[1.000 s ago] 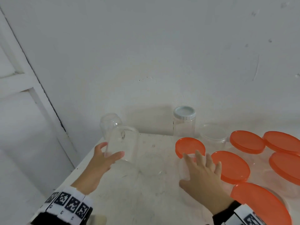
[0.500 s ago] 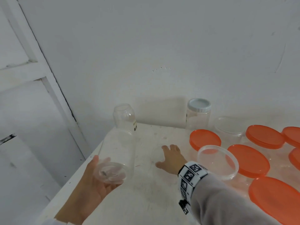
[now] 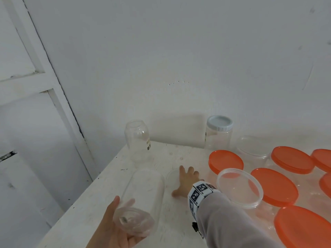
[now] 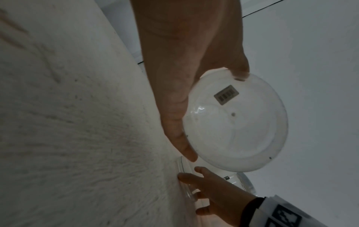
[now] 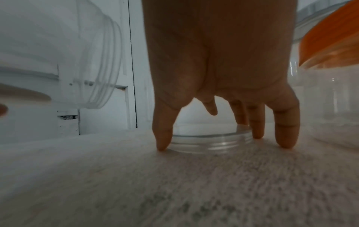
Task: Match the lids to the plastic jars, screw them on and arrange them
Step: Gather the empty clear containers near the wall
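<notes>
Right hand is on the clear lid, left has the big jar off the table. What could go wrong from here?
1. The clear lid lies flat on the table; the right hand fingertips may slip off its low rim.
2. The left hand grips the clear jar only near its base, tilted; it could slip.

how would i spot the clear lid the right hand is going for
Start at the white table; the right hand is spread over its middle. Under those fingers lies the clear lid, flat, beside the jar the left hand holds. Unlike the orange lids, it is see-through and on no jar.
</notes>
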Demonstrator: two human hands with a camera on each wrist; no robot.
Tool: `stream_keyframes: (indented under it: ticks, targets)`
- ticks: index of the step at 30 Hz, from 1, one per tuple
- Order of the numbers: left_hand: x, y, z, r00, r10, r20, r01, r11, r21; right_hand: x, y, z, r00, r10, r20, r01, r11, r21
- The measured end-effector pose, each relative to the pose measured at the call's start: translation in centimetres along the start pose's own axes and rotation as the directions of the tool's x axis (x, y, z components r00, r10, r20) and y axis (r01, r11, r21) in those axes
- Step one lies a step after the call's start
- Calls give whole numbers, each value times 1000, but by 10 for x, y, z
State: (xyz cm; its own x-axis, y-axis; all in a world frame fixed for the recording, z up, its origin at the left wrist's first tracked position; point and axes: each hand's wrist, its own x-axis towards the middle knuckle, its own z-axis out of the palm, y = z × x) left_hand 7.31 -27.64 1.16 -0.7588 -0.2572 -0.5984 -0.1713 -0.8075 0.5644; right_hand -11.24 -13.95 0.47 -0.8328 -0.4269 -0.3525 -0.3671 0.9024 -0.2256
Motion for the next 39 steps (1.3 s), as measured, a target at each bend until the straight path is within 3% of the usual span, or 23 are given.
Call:
stream_keyframes:
  ticks: [6,9,12,15,20,25,29,33,39]
  targets:
    - [4,-9,-1,996,-26,87,15,993,120,-21,8,-6,998,62,17,-61,997,-56]
    - [10,-17,-4,971,3,239,-23,996,85,-35,14,-5,999,12,30,-9,997,-71]
    - [9,-18,-3,994,94,48,-99,988,120,-55,17,-1,998,-56,15,58,992,-110]
    - [7,-22,-3,979,202,36,-205,952,226,-72,23,3,994,-108,20,110,989,-97]
    - [1,-31,3,948,295,121,-318,851,418,-92,32,-9,990,-142,2,139,972,187]
    - [2,-34,8,928,321,189,-370,736,567,-97,34,-18,982,-136,-129,178,893,413]
    - [5,-39,13,909,363,205,-394,586,708,-102,35,-22,959,-150,-241,260,806,532]
    - [4,-47,18,912,327,247,-380,448,809,-111,35,-30,934,-205,-292,343,744,573]
    - [1,-59,24,905,255,341,-410,306,859,-121,37,-40,915,-314,-252,398,799,450]
